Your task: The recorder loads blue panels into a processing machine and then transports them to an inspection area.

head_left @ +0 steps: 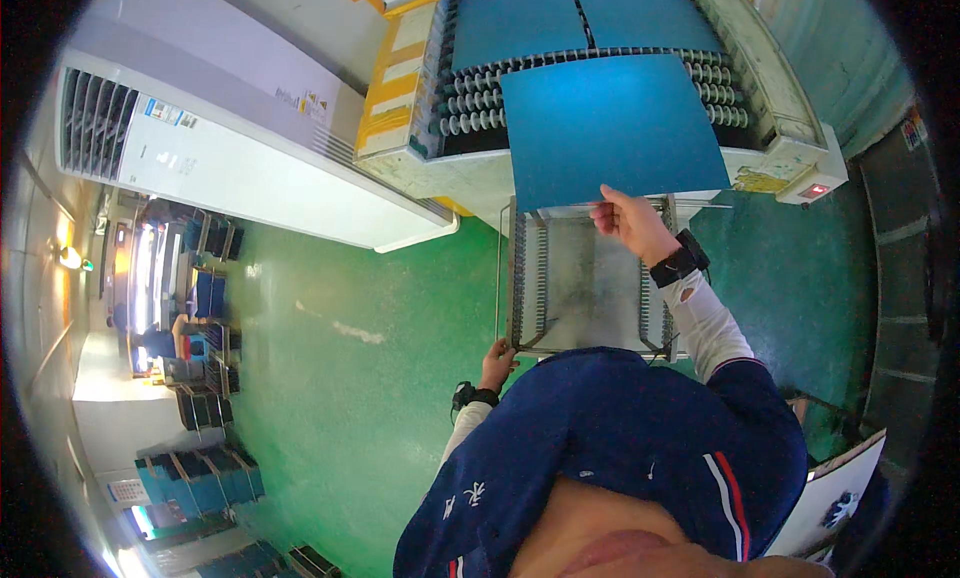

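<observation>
A flat blue panel lies over the roller end of a machine, its near edge projecting toward me. My right hand is at that near edge, thumb over the panel and the other fingers curled below the edge; their exact grip is partly hidden. Beneath, right in front of my body, stands a metal rack with slotted, spring-like sides. At the rack's near left corner, my left hand is closed round the frame. Dark bands with small devices are on both wrists.
The roller machine carries two more blue panels side by side farther back. A tall white air-conditioning unit stands to the left. Racks of dark panels and a person are at far left. The floor is green.
</observation>
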The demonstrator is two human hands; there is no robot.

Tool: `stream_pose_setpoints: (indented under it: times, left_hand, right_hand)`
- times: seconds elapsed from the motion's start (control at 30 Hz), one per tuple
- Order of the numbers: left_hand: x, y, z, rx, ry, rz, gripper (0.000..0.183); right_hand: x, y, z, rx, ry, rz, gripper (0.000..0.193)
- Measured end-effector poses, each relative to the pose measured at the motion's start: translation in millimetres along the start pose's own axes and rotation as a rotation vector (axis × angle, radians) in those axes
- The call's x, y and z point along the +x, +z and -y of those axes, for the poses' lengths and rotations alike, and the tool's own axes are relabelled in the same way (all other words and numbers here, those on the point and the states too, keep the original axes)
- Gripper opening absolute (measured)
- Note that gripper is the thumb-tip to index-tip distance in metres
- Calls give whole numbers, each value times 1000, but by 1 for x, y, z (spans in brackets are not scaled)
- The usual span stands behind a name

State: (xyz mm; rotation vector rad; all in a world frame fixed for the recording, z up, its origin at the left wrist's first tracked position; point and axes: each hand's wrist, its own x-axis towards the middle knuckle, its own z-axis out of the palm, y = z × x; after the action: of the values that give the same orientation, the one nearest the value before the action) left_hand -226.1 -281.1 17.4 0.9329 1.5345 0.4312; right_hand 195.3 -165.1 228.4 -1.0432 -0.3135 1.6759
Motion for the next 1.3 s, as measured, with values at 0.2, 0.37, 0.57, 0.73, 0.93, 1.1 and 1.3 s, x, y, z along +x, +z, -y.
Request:
stream_pose_setpoints:
  times: [0.2,0.37,0.57,0.73,0.93,1.1,1.3]
  left_hand:
    - [-5,2,-3,-21,-10,9,45]
    - [2,-3,7,-3,50,37,44]
    - [14,-5,23,19,116,45,43]
    - [12,-4,18,34,134,31,44]
    - [6,0,12,35,51,-13,46]
    - [12,-3,20,55,83,-17,48]
    - [14,-4,26,67,81,-17,49]
  right_hand:
    - [11,1,2,24,-21,-17,34]
    - [22,1,7,15,-6,14,32]
    - [33,-1,11,43,-27,-8,32]
    - [35,0,12,51,-23,-18,33]
    - [38,-1,14,33,-16,-19,34]
    - [40,0,15,4,-38,6,35]
    - [46,-2,14,45,-59,2,34]
